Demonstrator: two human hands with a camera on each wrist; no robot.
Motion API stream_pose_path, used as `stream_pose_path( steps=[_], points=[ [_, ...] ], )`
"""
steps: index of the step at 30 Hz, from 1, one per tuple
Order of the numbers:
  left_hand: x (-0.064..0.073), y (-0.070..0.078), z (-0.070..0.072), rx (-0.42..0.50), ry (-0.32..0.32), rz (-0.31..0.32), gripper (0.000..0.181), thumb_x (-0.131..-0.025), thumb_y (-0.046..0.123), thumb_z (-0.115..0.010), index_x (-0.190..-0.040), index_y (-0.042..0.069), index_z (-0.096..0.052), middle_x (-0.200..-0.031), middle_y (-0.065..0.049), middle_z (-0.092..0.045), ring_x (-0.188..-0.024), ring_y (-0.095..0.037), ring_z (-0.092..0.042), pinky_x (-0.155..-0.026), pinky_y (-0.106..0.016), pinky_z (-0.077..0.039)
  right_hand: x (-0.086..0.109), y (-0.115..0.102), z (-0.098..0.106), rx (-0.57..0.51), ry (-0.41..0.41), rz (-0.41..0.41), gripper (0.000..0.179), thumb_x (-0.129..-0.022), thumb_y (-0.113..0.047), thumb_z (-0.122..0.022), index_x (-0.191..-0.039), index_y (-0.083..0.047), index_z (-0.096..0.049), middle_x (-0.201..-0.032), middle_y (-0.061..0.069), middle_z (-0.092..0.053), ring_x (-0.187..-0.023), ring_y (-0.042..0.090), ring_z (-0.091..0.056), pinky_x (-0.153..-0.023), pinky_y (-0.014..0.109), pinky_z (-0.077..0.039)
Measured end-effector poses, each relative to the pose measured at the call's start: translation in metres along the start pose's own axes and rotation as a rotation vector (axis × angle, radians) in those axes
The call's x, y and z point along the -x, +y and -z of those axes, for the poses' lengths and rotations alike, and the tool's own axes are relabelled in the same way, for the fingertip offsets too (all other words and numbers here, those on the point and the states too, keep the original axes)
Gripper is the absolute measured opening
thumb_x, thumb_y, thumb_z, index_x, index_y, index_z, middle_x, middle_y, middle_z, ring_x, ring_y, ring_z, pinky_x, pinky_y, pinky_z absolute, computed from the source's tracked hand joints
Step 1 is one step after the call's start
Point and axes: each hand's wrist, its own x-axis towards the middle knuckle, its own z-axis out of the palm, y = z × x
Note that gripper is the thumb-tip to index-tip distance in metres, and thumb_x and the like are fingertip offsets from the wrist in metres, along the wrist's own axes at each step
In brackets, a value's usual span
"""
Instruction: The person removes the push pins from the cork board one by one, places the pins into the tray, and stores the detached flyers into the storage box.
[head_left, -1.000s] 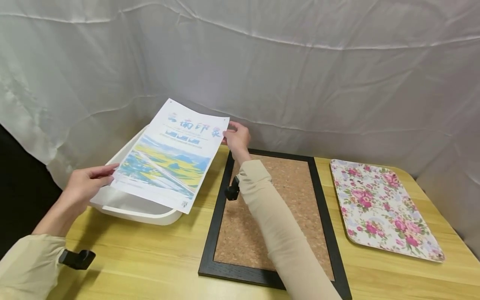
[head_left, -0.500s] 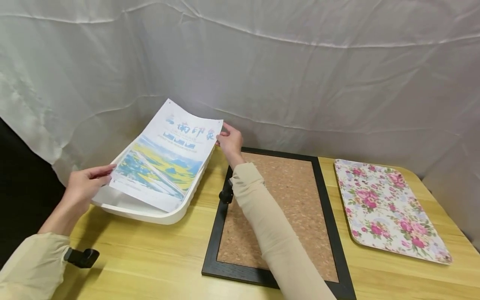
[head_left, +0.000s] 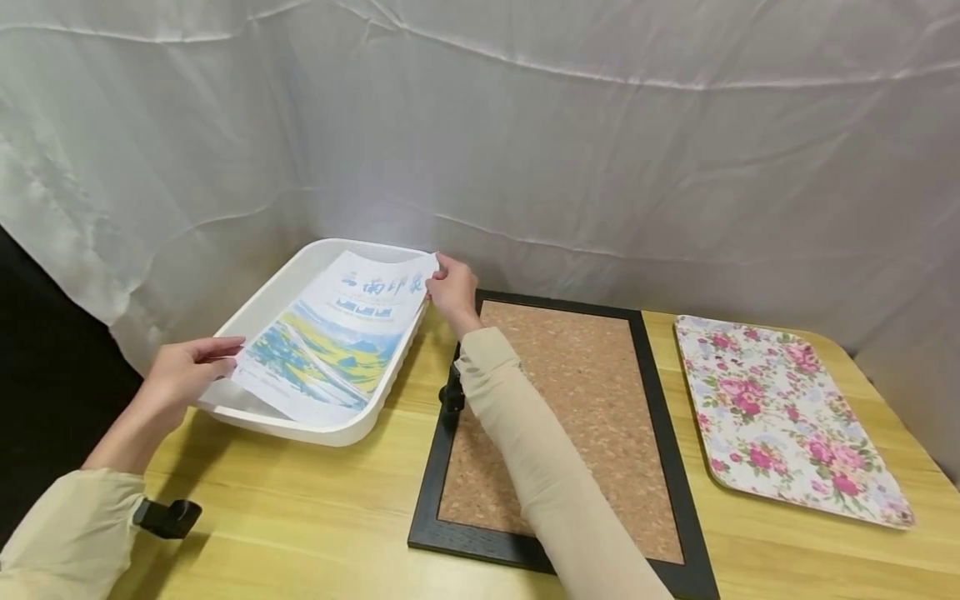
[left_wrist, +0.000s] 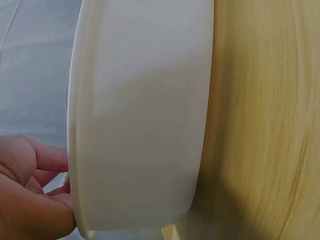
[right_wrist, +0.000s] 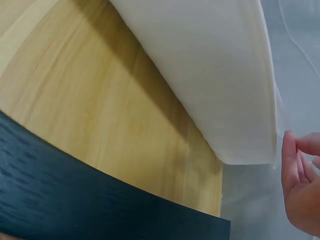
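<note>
A printed paper poster (head_left: 330, 333) with blue lettering and a yellow-and-blue landscape lies mostly within a white plastic basin (head_left: 258, 304). My left hand (head_left: 187, 371) pinches the poster's left edge near its lower corner, right at the basin's rim. At the upper right corner, my right hand (head_left: 453, 292) pinches the sheet between thumb and fingers. In the left wrist view the basin's wall (left_wrist: 145, 125) hides most of the poster, with the left hand (left_wrist: 35, 190) beside the rim. The right wrist view has the right hand (right_wrist: 302, 182) just past the basin's end.
A cork board (head_left: 570, 433) with a black frame (head_left: 480, 542) lies right of the basin, under my right forearm. Farther right rests a floral tray (head_left: 787, 417). All stand on a wooden table (head_left: 300, 517). A pale curtain (head_left: 562, 150) hangs behind.
The poster has come down from above the basin into it, both hands still pinching its edges. The right hand has lowered and shifted slightly left; the left hand has moved slightly right.
</note>
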Motion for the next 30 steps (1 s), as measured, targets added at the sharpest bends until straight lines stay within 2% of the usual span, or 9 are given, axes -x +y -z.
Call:
stream_pose_path(
  steps=[7, 11, 14, 17, 18, 21, 24, 28, 30],
  points=[
    [0.000, 0.003, -0.002, -0.033, -0.058, -0.011, 0.041, -0.093, -0.004, -0.055, -0.131, -0.018, -0.048, -0.105, 0.004, -0.067, -0.080, 0.017, -0.046, -0.066, -0.012, -0.047, 0.002, 0.003, 0.001, 0.027, -0.009, -0.018, 0.047, -0.085, 0.011, -0.063, -0.131, 0.004, -0.057, -0.093, 0.014, -0.064, -0.070, 0.017, -0.062, -0.065, 0.028, -0.056],
    [0.000, 0.005, -0.001, -0.072, -0.087, -0.004, 0.042, -0.094, -0.003, -0.054, -0.132, -0.018, -0.046, -0.120, -0.019, -0.063, -0.082, 0.016, -0.047, -0.068, -0.012, -0.047, 0.002, 0.002, 0.003, 0.102, -0.027, -0.009, 0.039, -0.086, 0.006, -0.064, -0.125, 0.004, -0.063, -0.096, 0.013, -0.067, -0.077, 0.020, -0.065, -0.061, 0.021, -0.053],
    [-0.001, 0.008, -0.001, -0.103, -0.115, 0.001, 0.042, -0.096, 0.000, -0.053, -0.134, -0.018, -0.044, -0.130, -0.033, -0.050, -0.097, -0.007, -0.058, -0.069, -0.010, -0.045, 0.003, 0.000, 0.008, 0.148, -0.056, 0.000, 0.035, -0.088, 0.001, -0.065, -0.123, 0.002, -0.065, -0.100, 0.012, -0.069, -0.080, 0.021, -0.067, -0.062, 0.021, -0.052],
    [-0.002, 0.011, -0.002, -0.138, -0.139, 0.003, 0.043, -0.098, 0.004, -0.052, -0.135, -0.017, -0.044, -0.133, -0.035, -0.046, -0.115, -0.037, -0.051, -0.071, -0.009, -0.041, 0.003, -0.001, 0.014, 0.189, -0.075, 0.009, 0.033, -0.089, -0.004, -0.066, -0.122, 0.000, -0.067, -0.104, 0.011, -0.070, -0.086, 0.021, -0.067, -0.067, 0.022, -0.051],
    [-0.002, 0.013, -0.003, -0.146, -0.155, 0.002, 0.044, -0.099, 0.005, -0.051, -0.135, -0.017, -0.043, -0.133, -0.035, -0.045, -0.120, -0.044, -0.044, -0.075, -0.013, -0.042, 0.003, 0.000, 0.016, 0.187, -0.081, 0.009, 0.033, -0.089, -0.004, -0.066, -0.122, 0.000, -0.067, -0.105, 0.011, -0.069, -0.088, 0.021, -0.066, -0.068, 0.022, -0.052],
    [-0.001, 0.017, -0.005, -0.197, -0.189, -0.003, 0.046, -0.099, 0.010, -0.051, -0.135, -0.017, -0.042, -0.133, -0.038, -0.043, -0.122, -0.050, -0.040, -0.090, -0.034, -0.044, 0.002, 0.002, 0.025, 0.175, -0.103, 0.000, 0.033, -0.089, -0.004, -0.066, -0.122, 0.001, -0.066, -0.109, 0.012, -0.068, -0.093, 0.022, -0.065, -0.071, 0.022, -0.053],
    [0.000, 0.021, -0.008, -0.283, -0.212, -0.023, 0.048, -0.099, 0.014, -0.051, -0.136, -0.017, -0.042, -0.135, -0.041, -0.038, -0.123, -0.056, -0.035, -0.095, -0.060, -0.036, 0.002, 0.003, 0.036, 0.163, -0.160, -0.004, 0.034, -0.091, -0.005, -0.065, -0.125, 0.001, -0.064, -0.116, 0.016, -0.065, -0.097, 0.025, -0.065, -0.071, 0.024, -0.054],
    [0.003, 0.027, -0.012, -0.398, -0.218, -0.073, 0.050, -0.100, 0.020, -0.052, -0.137, -0.013, -0.043, -0.136, -0.042, -0.035, -0.123, -0.059, -0.032, -0.096, -0.065, -0.033, 0.004, 0.003, 0.054, 0.243, -0.259, 0.024, 0.036, -0.094, -0.009, -0.063, -0.129, -0.002, -0.062, -0.122, 0.017, -0.063, -0.102, 0.025, -0.064, -0.074, 0.027, -0.054],
    [0.005, 0.032, -0.017, -0.415, -0.217, -0.095, 0.051, -0.100, 0.022, -0.052, -0.138, -0.012, -0.043, -0.137, -0.041, -0.035, -0.123, -0.058, -0.032, -0.096, -0.065, -0.033, 0.004, 0.003, 0.064, 0.286, -0.303, 0.037, 0.037, -0.094, -0.012, -0.062, -0.130, -0.002, -0.061, -0.124, 0.017, -0.062, -0.104, 0.026, -0.063, -0.076, 0.029, -0.054]
  ],
)
